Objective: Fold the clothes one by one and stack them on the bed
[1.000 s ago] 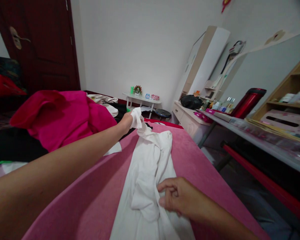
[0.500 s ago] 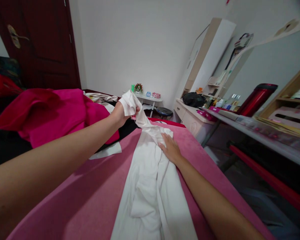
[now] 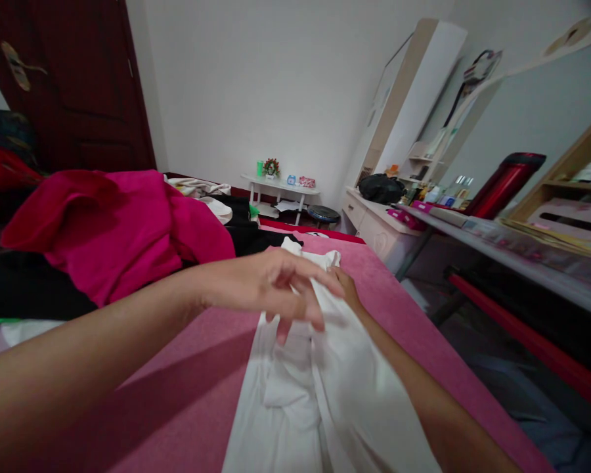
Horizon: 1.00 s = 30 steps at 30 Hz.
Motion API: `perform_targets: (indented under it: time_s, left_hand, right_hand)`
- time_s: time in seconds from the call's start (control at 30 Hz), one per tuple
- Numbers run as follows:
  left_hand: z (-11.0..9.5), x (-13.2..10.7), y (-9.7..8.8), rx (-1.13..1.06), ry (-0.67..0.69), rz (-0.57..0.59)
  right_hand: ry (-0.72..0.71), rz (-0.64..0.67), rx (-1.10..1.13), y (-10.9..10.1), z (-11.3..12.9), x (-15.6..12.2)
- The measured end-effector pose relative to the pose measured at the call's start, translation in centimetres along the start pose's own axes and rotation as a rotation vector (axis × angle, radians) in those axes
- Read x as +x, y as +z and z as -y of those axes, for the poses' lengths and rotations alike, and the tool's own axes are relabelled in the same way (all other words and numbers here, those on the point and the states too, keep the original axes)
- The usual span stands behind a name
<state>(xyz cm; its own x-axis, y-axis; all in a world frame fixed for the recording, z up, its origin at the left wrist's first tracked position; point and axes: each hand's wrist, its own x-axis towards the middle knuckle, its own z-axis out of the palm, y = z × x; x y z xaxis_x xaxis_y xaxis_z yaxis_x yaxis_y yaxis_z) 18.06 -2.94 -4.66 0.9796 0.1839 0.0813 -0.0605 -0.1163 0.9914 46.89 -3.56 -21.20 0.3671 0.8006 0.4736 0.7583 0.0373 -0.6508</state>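
A long white garment (image 3: 290, 394) lies lengthwise on the pink bed cover (image 3: 187, 374), with folds and a loose layer along its middle. My left hand (image 3: 285, 289) is over its upper part, fingers apart and slightly curled, with nothing held. At the garment's far right edge, my right hand (image 3: 343, 284) has its fingers closed on the cloth. The right side of the garment is raised and smeared by motion, and it covers part of my right forearm. My left hand hides some of the cloth beneath it.
To the left lies a pile of clothes with a bright pink garment (image 3: 128, 230) and black cloth (image 3: 29, 282). On the right stands a table (image 3: 512, 256) with a red flask (image 3: 509, 184). A small white table (image 3: 280, 187) and round stool (image 3: 324, 213) are beyond the bed.
My left hand has let go of the white sleeve-like end and come back and right, over the garment. My right hand has gone from lying flat to gripping, and the garment's right side has risen.
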Motion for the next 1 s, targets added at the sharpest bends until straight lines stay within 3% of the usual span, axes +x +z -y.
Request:
perform_targets:
  time_s: [0.03,0.07,0.1,0.17,0.3,0.4,0.53,0.63,0.8,1.0]
  left_hand:
    - [0.2,-0.5,1.0,0.074,-0.07,0.168]
    - [0.7,-0.9,1.8,0.123,-0.118,0.262]
    - [1.4,-1.1,2.2,0.169,-0.134,0.277]
    - [3.3,-1.0,2.6,0.315,-0.107,0.183]
    - [7.1,-0.2,2.7,0.784,0.131,-0.065]
    - [9.1,0.4,3.0,0.953,0.232,-0.072]
    - [11.2,1.1,3.1,0.918,0.255,-0.102]
    - [11.6,1.5,3.2,0.872,0.25,-0.16]
    - [10.5,1.4,4.3,0.902,0.318,-0.204]
    - [8.9,1.2,5.5,1.028,0.519,-0.063]
  right_hand:
    - [0.006,-0.03,0.012,-0.1,0.0,-0.1]
    - [0.007,-0.056,0.026,-0.3,0.0,-0.2]
    - [0.004,-0.073,0.041,-0.4,0.1,-0.4]
    - [-0.006,-0.082,0.079,-0.5,0.2,-0.8]
    - [-0.021,-0.052,0.165,-0.6,0.9,-2.5]
    - [0.009,-0.025,0.235,-1.1,1.9,-4.5]
    - [0.131,0.065,0.258,-3.0,4.4,-7.5]
    - [0.285,0.218,0.312,-4.8,7.0,-9.5]
    - [0.477,0.608,0.649,-7.4,11.2,-12.1]
    - [0.514,0.707,0.674,-9.1,14.6,-15.4]
